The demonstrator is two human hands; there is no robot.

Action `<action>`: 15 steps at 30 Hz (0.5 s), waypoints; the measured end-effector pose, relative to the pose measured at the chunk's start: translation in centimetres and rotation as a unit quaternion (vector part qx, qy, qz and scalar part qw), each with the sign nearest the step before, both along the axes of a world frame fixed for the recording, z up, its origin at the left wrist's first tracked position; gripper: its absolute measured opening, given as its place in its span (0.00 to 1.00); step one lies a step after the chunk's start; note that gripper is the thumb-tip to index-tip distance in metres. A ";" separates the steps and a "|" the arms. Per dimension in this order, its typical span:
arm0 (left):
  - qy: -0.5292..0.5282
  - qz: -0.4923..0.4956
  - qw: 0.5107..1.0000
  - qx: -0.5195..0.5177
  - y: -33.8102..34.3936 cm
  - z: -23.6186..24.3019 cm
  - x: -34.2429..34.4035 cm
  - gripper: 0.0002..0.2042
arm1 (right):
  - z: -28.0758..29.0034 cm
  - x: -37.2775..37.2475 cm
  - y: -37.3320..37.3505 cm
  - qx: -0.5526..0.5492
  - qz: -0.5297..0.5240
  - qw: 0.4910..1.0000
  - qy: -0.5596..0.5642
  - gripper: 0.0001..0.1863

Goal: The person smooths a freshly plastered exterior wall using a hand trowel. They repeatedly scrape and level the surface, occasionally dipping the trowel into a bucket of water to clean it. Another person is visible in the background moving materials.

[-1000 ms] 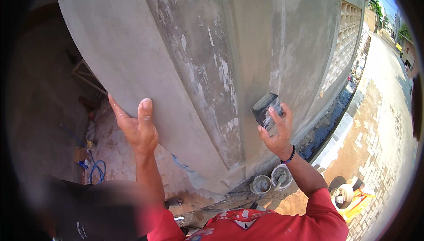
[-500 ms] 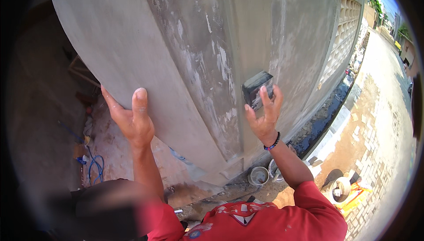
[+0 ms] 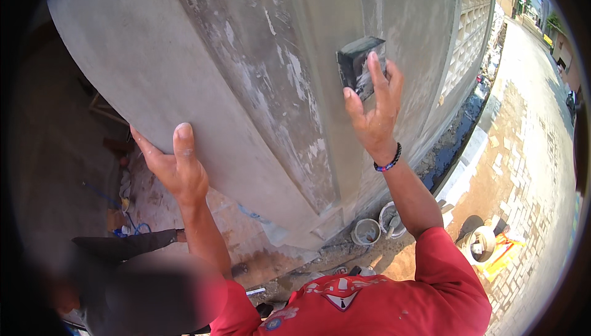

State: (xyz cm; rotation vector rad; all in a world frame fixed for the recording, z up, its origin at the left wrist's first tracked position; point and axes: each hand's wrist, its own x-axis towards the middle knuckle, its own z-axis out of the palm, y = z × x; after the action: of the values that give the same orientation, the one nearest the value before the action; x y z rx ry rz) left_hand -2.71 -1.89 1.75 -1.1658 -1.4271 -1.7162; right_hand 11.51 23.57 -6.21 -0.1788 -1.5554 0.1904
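The block (image 3: pixel 356 64) is gripped between the right hand's (image 3: pixel 377 113) thumb and fingers, at the wall (image 3: pixel 422 47) beyond the fingertips; its face is best kept flat, with pressure spread evenly; the right arm (image 3: pixel 411 196) is held extended; left of those fingers, the left hand (image 3: pixel 180 173) is braced open on the column's (image 3: pixel 166 87) edge, thumb upward; buckets (image 3: pixel 355 233) stand below the right fingers.

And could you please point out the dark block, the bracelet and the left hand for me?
Dark block (image 3: pixel 357 66), head view: on its side face.
Bracelet (image 3: pixel 388 165), head view: on the lower part of its band.
Left hand (image 3: pixel 183 176), head view: on the middle of the hand.
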 end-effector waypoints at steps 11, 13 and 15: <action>0.005 0.020 1.000 -0.019 -0.2 0.0 0.2 0.38 | 0.2 4.7 0.4 -0.041 0.026 0.999 0.008 0.33; 0.005 0.016 1.000 -0.020 0.0 -0.1 0.0 0.38 | 5.4 3.5 1.9 -0.003 0.036 0.998 0.052 0.34; 0.003 0.004 1.000 -0.014 0.1 0.1 -0.2 0.37 | 6.3 2.0 1.7 -0.029 0.062 0.997 0.036 0.35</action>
State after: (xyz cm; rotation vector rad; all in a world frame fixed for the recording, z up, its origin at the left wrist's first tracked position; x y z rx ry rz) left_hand -2.90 -1.83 1.81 -1.1789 -1.4546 -1.6909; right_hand 13.53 25.32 0.11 -0.1206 -1.4919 0.3363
